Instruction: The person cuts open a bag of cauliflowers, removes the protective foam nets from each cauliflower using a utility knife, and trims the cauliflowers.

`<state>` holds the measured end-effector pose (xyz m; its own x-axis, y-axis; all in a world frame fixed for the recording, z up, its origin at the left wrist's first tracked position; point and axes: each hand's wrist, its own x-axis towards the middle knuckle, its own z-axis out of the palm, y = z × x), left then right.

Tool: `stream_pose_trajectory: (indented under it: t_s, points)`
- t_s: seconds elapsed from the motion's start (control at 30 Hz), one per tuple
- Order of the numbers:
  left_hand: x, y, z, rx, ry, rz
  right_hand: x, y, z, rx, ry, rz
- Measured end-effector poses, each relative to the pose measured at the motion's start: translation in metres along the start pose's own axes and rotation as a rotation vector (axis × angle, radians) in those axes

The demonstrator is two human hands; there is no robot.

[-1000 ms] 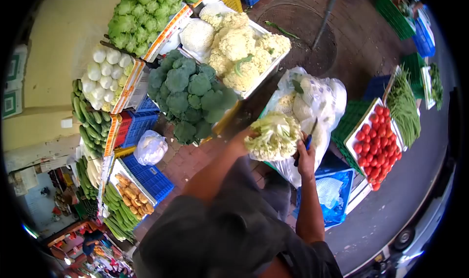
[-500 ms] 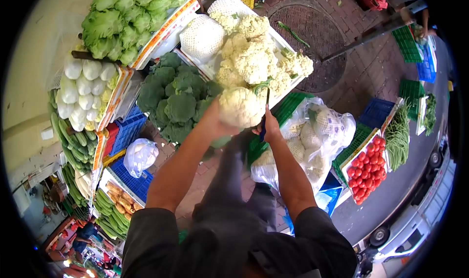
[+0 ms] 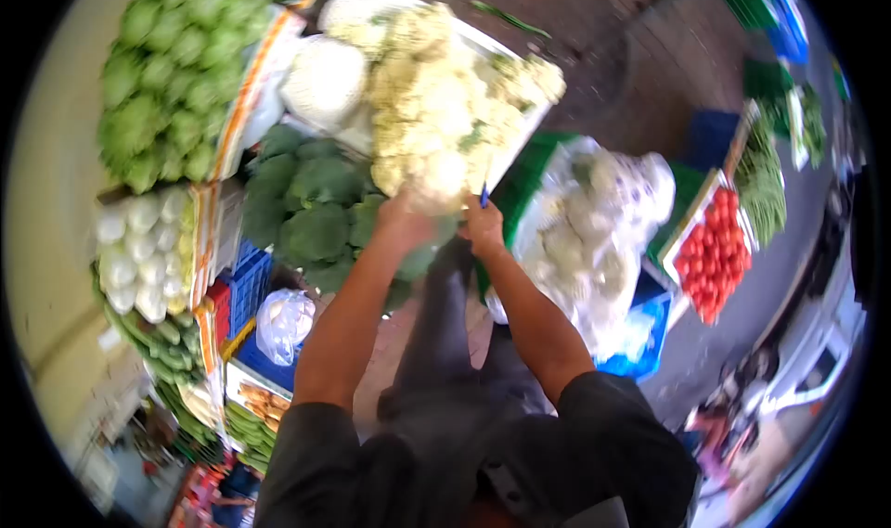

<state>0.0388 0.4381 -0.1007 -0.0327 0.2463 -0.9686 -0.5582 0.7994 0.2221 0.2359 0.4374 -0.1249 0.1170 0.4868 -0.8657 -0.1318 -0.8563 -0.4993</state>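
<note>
My left hand (image 3: 406,220) is on a cauliflower (image 3: 439,177) at the lower edge of the cauliflower pile (image 3: 432,92); motion blurs its fingers. Close on its right, my right hand (image 3: 484,228) is closed round a knife (image 3: 484,194) with a blue handle, the blurred blade pointing up toward the pile. The pile rests in a white tray (image 3: 510,161). Below and left of it lies broccoli (image 3: 320,234), beside my left hand. To the right of my right hand, a green crate (image 3: 529,177) holds wrapped cauliflowers in a clear plastic bag (image 3: 603,236).
Lettuce (image 3: 176,73), white vegetables (image 3: 144,245) and a tied plastic bag (image 3: 284,324) are on the left. Tomatoes (image 3: 713,254), green beans (image 3: 763,180) and a blue crate (image 3: 650,338) stand on the right. A parked vehicle (image 3: 817,370) is at the far right.
The cauliflower and both hands have moved up and left from over the bagged crate to the pile's lower edge. The knife stays in my right hand. The view has shifted.
</note>
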Motion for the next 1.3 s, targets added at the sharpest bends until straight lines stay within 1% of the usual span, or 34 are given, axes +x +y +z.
stream_pose_trajectory:
  t_s: [0.03,0.07,0.1,0.17,0.2,0.27,0.33,0.37,0.4,0.43,0.5,0.57,0.6,0.7,0.73,0.77,0.8,0.83,0.9,0.93,1.0,1.03,1.07,1.1,1.17,1.2,1.23,1.3]
  points:
    - [-0.014,-0.007,0.008,0.033,-0.004,0.034,-0.007,0.009,-0.014,-0.025,0.024,0.010]
    - [-0.022,-0.014,0.013,0.053,0.038,0.095,-0.014,0.017,-0.030,-0.052,0.050,0.021]
    - [-0.031,-0.019,0.018,0.066,0.080,0.164,-0.027,0.027,-0.047,-0.024,0.056,-0.050]
    - [-0.059,-0.024,0.034,0.082,0.153,0.277,-0.053,0.023,-0.081,-0.209,0.185,-0.049]
    - [-0.062,-0.033,0.041,0.106,0.143,0.302,-0.043,0.043,-0.103,-0.299,0.242,-0.105]
    - [-0.069,-0.060,0.046,0.154,0.147,0.345,-0.007,0.125,-0.168,-0.487,0.335,-0.192]
    - [-0.046,-0.107,0.038,0.257,-0.028,0.247,-0.015,0.135,-0.220,-0.647,0.350,-0.331]
    - [-0.035,-0.124,0.041,0.305,-0.124,0.207,-0.021,0.117,-0.236,-0.660,0.392,-0.221]
    - [-0.042,-0.137,0.064,0.406,-0.115,0.162,-0.016,0.112,-0.253,-0.628,0.398,-0.260]
    - [-0.041,-0.150,0.082,0.473,-0.148,0.104,-0.013,0.109,-0.270,-0.597,0.402,-0.297]
    - [-0.037,-0.172,0.122,0.595,-0.258,0.097,-0.002,0.101,-0.294,-0.546,0.416,-0.348]
    - [-0.001,-0.203,0.152,0.726,-0.318,0.243,0.018,0.074,-0.310,-0.510,0.428,-0.385]
    - [0.020,-0.217,0.165,0.796,-0.345,0.315,0.014,0.046,-0.314,-0.576,0.435,-0.297]
    - [0.069,-0.232,0.221,0.932,-0.401,0.478,0.038,0.039,-0.342,-0.508,0.622,-0.595]
    - [0.074,-0.228,0.245,0.957,-0.367,0.528,0.040,0.032,-0.352,-0.484,0.656,-0.744]
    - [0.072,-0.222,0.269,0.978,-0.330,0.572,0.040,0.022,-0.363,-0.431,0.649,-0.724]
    - [0.075,-0.220,0.291,0.998,-0.292,0.615,0.042,0.013,-0.372,-0.491,0.718,-0.784]
    - [0.089,-0.220,0.310,0.894,-0.253,0.672,0.042,-0.001,-0.378,-0.552,0.786,-0.846]
    - [0.115,-0.221,0.342,0.686,-0.175,0.777,0.039,-0.030,-0.387,-0.607,0.784,-0.884]
    - [0.110,-0.213,0.355,0.647,-0.264,0.713,0.037,-0.040,-0.390,-0.636,0.783,-0.900]
    - [0.103,-0.198,0.370,0.566,-0.431,0.578,0.037,-0.049,-0.389,-0.537,0.725,-0.914]
    - [0.108,-0.199,0.371,0.637,-0.365,0.601,0.038,-0.051,-0.388,-0.489,0.695,-0.923]
    - [0.111,-0.199,0.370,0.708,-0.297,0.627,0.036,-0.049,-0.386,-0.480,0.678,-0.879]
    - [0.119,-0.200,0.370,0.778,-0.227,0.654,0.034,-0.045,-0.384,-0.513,0.713,-0.777]
    - [0.145,-0.214,0.362,0.731,-0.171,0.701,0.030,-0.030,-0.377,-0.575,0.778,-0.573]
    - [0.152,-0.219,0.358,0.706,-0.144,0.722,0.029,-0.024,-0.367,-0.600,0.840,-0.568]
    - [0.144,-0.218,0.359,0.635,-0.170,0.705,0.028,-0.020,-0.360,-0.541,0.784,-0.547]
    - [0.126,-0.214,0.362,0.492,-0.226,0.667,0.052,-0.004,-0.353,-0.365,0.701,-0.568]
